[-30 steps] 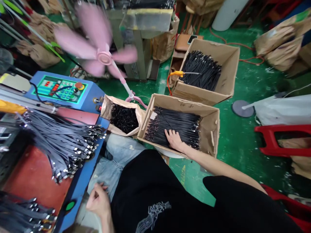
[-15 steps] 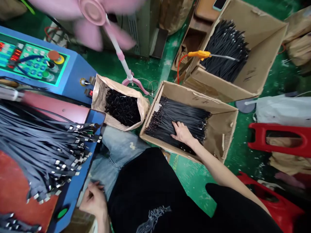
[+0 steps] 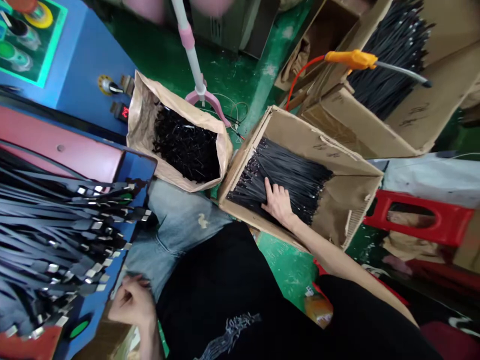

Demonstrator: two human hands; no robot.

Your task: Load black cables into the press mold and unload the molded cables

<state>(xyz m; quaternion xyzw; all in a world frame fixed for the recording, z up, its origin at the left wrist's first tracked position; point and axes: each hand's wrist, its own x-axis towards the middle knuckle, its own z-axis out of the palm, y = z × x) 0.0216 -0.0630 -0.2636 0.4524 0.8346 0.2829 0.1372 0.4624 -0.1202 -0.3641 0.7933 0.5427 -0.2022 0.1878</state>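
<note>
My right hand rests on a layer of thin black cables inside an open cardboard box. Its fingers are apart, with the index finger stretched out over the cables and nothing gripped. My left hand lies near my thigh beside the blue machine's edge, fingers loosely curled in and nothing visible in them. Close to it, on the machine's bed, is a thick spread of flat grey-black cables with metal plug ends. A paper sack of small black pieces stands between the machine and the box.
A second cardboard box of black cables stands at the upper right, with an orange air gun hanging over its edge. A pink-and-white fan stand rises behind the sack. Red stools are at the right; a blue machine is at the left.
The view has shifted closer and to the right, cutting off most of the fan and the control panel. My right hand stays on the cables, its index finger now straighter. My left hand stays put.
</note>
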